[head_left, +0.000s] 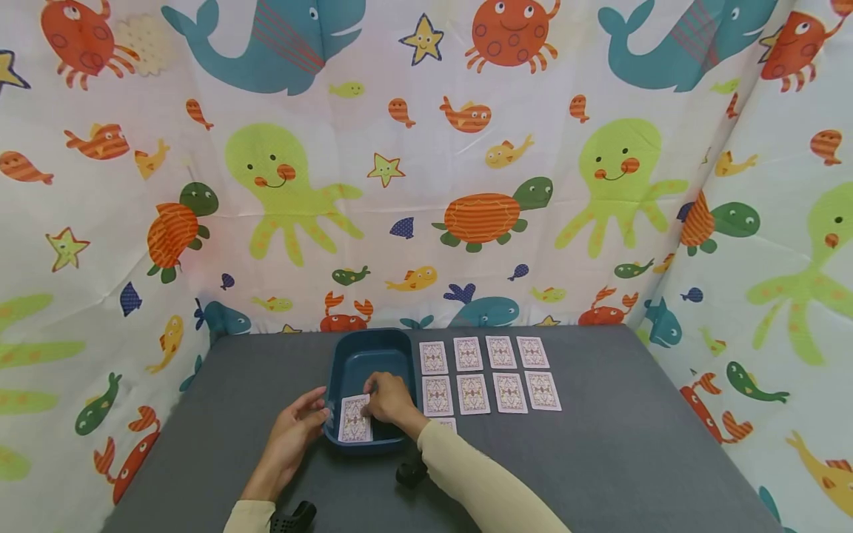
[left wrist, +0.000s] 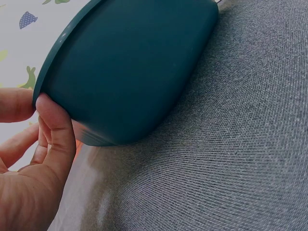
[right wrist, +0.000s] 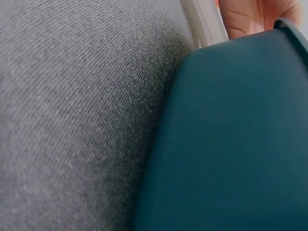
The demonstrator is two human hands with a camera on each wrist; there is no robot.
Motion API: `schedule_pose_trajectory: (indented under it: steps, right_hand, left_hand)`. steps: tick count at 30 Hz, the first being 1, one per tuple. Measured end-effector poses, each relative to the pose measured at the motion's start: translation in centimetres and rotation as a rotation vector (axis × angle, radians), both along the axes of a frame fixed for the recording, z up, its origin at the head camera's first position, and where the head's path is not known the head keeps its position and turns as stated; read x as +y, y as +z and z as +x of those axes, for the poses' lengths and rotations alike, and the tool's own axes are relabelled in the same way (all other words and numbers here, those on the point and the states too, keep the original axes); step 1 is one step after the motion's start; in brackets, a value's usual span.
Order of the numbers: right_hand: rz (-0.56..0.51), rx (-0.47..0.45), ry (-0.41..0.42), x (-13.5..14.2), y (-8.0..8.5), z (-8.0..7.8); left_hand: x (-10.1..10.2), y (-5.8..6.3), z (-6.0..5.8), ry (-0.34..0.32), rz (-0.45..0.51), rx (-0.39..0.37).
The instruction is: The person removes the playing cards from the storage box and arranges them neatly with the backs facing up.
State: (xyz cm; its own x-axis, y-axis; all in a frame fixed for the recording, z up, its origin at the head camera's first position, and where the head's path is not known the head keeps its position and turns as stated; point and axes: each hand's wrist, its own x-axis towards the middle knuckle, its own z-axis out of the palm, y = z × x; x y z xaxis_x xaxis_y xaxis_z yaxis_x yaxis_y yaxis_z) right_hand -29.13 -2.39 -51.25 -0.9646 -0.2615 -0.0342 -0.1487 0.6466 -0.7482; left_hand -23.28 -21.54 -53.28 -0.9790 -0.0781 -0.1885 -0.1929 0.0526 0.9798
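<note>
A dark teal plastic bin (head_left: 411, 355) sits on the grey table with its long sides running away from me. My left hand (head_left: 288, 443) is at its left side; in the left wrist view the thumb (left wrist: 54, 113) and a finger pinch the rim. Inside the bin, at the near left, lies a playing card (head_left: 353, 422) with its patterned back up. My right hand (head_left: 389, 400) reaches over the bin's right wall, fingers curled, and pinches this card at its right edge. Only the bin's outer wall (right wrist: 231, 125) fills most of the right wrist view; the right fingers are hidden there.
Right of the bin, several face-down cards (head_left: 474, 394) lie in two rows on the grey table (head_left: 600, 459). Another card (head_left: 445, 424) is partly covered by the right forearm. A cloth with sea animals (head_left: 400, 244) hangs behind and at both sides.
</note>
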Motion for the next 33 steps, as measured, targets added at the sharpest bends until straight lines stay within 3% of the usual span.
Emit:
schedule_pose_trajectory:
  steps: [19, 33]
  right_hand:
    - [-0.122, -0.048, -0.078, -0.27, -0.22, -0.39]
    - [-0.252, 0.097, -0.165, -0.06, 0.6, -0.28]
  left_hand:
    - [-0.14, -0.07, -0.08, 0.001, -0.004, -0.01]
    - [-0.09, 0.13, 0.06, -0.003, -0.019, -0.007]
